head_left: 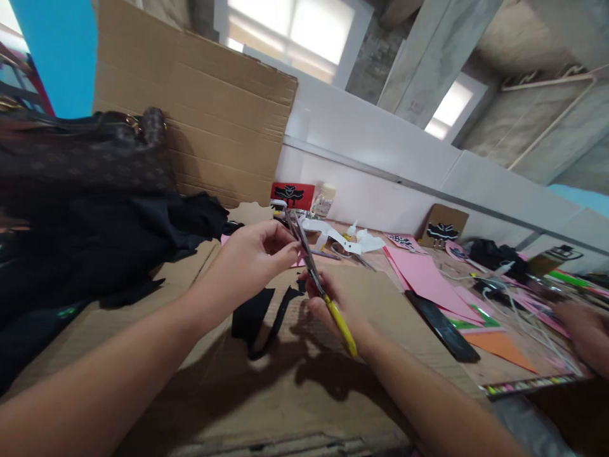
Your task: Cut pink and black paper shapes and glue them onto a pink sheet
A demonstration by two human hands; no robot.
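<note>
Yellow-handled scissors are held in my right hand, their blades pointing up and away from me. My left hand pinches a small pink piece beside the blades. Beneath my hands, black cut scraps lie on the brown cardboard, one with a thin curved strip. The fingers of my right hand are partly hidden behind the scissors.
Black cloth and a brown handbag are at the left before an upright cardboard sheet. Pink sheets, a black bar and cables lie right. Another person's hand is at the right edge.
</note>
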